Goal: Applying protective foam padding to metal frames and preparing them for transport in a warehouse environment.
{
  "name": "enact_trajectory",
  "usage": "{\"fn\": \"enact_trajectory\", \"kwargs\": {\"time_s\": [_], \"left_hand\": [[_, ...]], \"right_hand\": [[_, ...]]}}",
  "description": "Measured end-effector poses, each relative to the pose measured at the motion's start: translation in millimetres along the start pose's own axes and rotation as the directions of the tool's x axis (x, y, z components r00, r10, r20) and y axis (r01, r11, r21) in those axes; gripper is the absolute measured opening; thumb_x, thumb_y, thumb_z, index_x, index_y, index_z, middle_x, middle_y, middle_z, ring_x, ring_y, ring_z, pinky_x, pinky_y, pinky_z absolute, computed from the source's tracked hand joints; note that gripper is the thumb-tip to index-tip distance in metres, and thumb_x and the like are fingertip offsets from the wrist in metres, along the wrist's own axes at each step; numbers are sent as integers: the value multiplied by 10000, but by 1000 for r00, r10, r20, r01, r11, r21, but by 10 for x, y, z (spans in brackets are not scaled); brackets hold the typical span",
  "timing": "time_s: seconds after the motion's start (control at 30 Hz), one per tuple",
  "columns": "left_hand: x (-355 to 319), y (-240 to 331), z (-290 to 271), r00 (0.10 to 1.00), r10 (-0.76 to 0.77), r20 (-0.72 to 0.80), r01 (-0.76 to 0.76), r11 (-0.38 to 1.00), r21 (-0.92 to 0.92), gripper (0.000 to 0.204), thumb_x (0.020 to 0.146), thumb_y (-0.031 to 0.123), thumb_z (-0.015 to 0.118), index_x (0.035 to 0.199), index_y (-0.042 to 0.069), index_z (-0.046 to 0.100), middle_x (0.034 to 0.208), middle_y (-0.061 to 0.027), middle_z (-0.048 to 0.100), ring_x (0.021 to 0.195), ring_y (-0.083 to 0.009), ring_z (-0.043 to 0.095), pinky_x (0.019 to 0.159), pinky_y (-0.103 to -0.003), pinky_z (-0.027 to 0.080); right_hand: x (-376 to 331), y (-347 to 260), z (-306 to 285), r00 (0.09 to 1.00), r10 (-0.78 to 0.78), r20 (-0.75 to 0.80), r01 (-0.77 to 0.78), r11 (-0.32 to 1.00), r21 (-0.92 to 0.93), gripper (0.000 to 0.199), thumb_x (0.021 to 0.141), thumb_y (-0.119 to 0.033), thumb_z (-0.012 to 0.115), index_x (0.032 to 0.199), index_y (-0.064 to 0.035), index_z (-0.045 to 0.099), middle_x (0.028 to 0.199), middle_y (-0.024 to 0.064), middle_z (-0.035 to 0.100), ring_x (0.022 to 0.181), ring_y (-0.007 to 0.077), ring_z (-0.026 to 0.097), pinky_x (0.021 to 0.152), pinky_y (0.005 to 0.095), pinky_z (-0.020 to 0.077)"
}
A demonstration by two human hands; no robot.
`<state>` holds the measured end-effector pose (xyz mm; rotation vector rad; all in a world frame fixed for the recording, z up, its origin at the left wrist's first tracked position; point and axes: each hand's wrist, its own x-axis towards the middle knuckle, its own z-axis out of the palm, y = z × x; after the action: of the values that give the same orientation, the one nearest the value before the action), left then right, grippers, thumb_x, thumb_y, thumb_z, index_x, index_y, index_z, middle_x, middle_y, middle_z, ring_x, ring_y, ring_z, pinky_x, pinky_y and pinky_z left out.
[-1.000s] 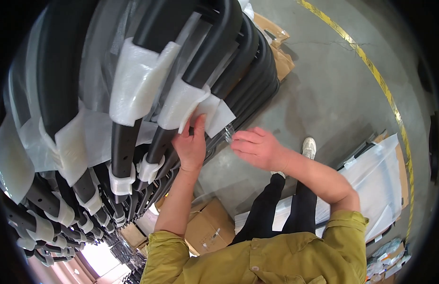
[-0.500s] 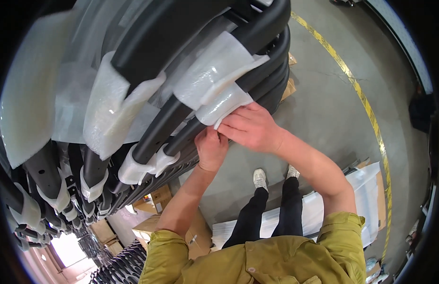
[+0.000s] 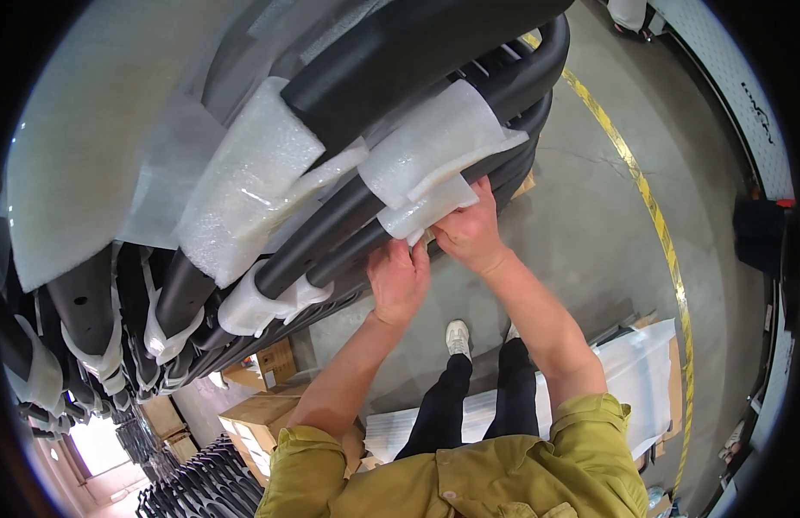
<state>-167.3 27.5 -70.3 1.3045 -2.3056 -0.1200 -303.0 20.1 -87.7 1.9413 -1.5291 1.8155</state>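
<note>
A stack of black curved metal frames point(image 3: 434, 52) fills the upper left, with white foam wraps around their tubes. My left hand point(image 3: 398, 278) presses on the underside of a black tube point(image 3: 348, 249), its fingers at the edge of a white foam sheet point(image 3: 426, 207). My right hand point(image 3: 471, 231) grips that same foam sheet where it wraps the tube. Both hands touch each other at the wrap. A larger foam wrap point(image 3: 253, 190) sits further left on another frame.
Grey concrete floor point(image 3: 590, 224) with a yellow line point(image 3: 650, 216) lies to the right. Cardboard boxes point(image 3: 262, 414) and white foam sheets point(image 3: 633, 380) rest on the floor by my feet. More black frames point(image 3: 192, 483) are stacked at lower left.
My head has come closer to the frame stack. Both hands moved together from apart onto the foam wrap on the tube, and the right hand closed on the foam.
</note>
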Motion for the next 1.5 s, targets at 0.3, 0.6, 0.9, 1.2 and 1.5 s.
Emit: {"fn": "enact_trajectory", "kwargs": {"time_s": [0.3, 0.6, 0.9, 1.2, 1.5], "left_hand": [[-6, -113, -49, 996, 69, 58, -66, 996, -54, 191, 749, 164, 571, 888, 39, 532, 648, -151, 559, 591, -327, 554, 529, -407, 439], [66, -189, -116, 981, 171, 89, -157, 976, -149, 130, 786, 153, 560, 871, 66, 606, 768, -105, 604, 672, -283, 582, 575, -340, 466], [80, -156, -29, 986, 10, 168, 41, 954, -298, 206, 771, 100, 581, 972, 60, 607, 951, -100, 606, 855, -235, 581, 751, -319, 443], [105, -133, 22, 996, 87, -5, -88, 996, -28, 318, 785, 346, 561, 832, 34, 602, 712, -157, 596, 628, -327, 568, 552, -397, 434], [78, -183, -16, 991, 62, 115, -51, 994, -100, 293, 751, 211, 610, 1021, 99, 589, 934, -134, 598, 852, -289, 564, 736, -361, 434]], "right_hand": [[-190, -177, -184, 997, 41, 65, -42, 999, 10, 244, 527, -105, 612, 766, -150, 626, 810, -12, 568, 818, 212, 503, 698, 362, 352], [-639, -546, -527, 961, 243, 132, -244, 970, -5, 239, 570, -7, 629, 796, -83, 638, 1004, 98, 553, 953, 235, 494, 765, 344, 412], [-1066, -664, -227, 577, 799, 171, -777, 471, 418, 92, 705, -36, 641, 796, -29, 642, 901, 90, 589, 739, 154, 571, 655, 255, 450], [-1054, -722, -19, 379, 920, -98, -729, 363, 581, 86, 682, -36, 665, 756, -8, 632, 791, 75, 572, 719, 140, 552, 643, 231, 436], [-804, -941, -121, 613, 778, -139, -659, 601, 453, 106, 670, -8, 663, 770, -23, 632, 815, 73, 577, 727, 138, 554, 622, 231, 441]]}}
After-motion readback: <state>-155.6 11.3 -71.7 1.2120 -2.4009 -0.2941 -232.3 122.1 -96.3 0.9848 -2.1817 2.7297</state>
